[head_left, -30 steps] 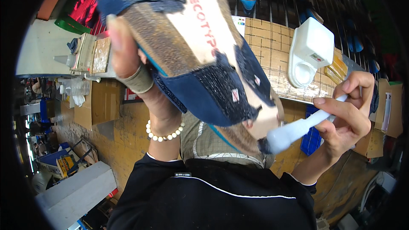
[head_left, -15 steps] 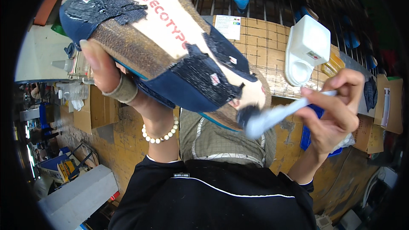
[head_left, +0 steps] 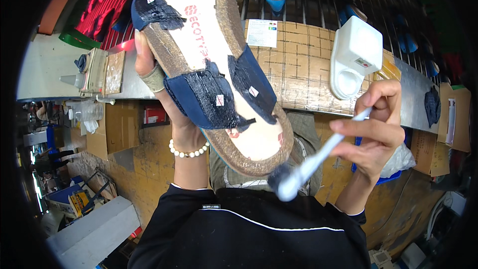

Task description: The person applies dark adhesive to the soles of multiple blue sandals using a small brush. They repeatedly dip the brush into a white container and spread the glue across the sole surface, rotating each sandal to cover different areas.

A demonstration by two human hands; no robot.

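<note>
My left hand (head_left: pixel 178 122) grips a sandal (head_left: pixel 211 65) by its side, underside turned toward me, the thumb along the cork edge and most fingers hidden behind. Dark blue straps (head_left: pixel 219 97) fold over onto its pale board, their ends rough, black and shiny, with small white tags. In my right hand (head_left: pixel 374 132) is a brush (head_left: pixel 318 157), pinched by its white handle. Its dark bristles point left, just below the sandal's near end; whether they touch it I cannot tell. The brush head is slightly blurred.
Beyond, a cardboard-covered bench (head_left: pixel 303 60) holds a white plastic container (head_left: pixel 361 47) with a round cup. Behind it runs a rack of metal bars (head_left: pixel 318 0) with blue-tipped shoe forms. A cardboard box (head_left: pixel 119 127) stands at left, a blue crate (head_left: pixel 388 177) at right.
The sandal has swung to a steeper angle and moved back from the lens. The brush has come off its near end and dropped lower, its handle now steeper.
</note>
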